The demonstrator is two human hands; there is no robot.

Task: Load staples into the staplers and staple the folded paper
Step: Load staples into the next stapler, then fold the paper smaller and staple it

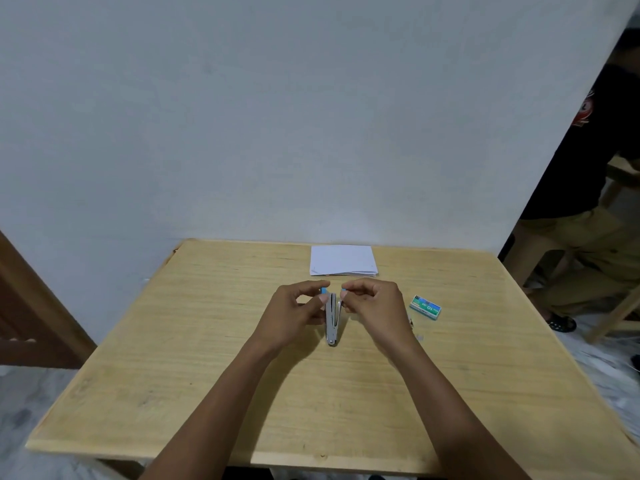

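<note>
A small metal stapler (332,323) with blue tips is spread apart in a V over the middle of the wooden table (207,341), hinge end toward me. My left hand (298,313) pinches its left arm near the blue tip. My right hand (374,306) pinches the right arm at its blue tip. The folded white paper (343,260) lies flat at the table's far edge, just beyond my hands. A green and blue staple box (425,307) rests to the right of my right hand, with some small loose bits (412,322) beside it.
A white wall rises right behind the table. A person in a dark shirt (588,202) sits past the table's right far corner, next to wooden furniture legs (609,320). A brown door (27,306) is at the left.
</note>
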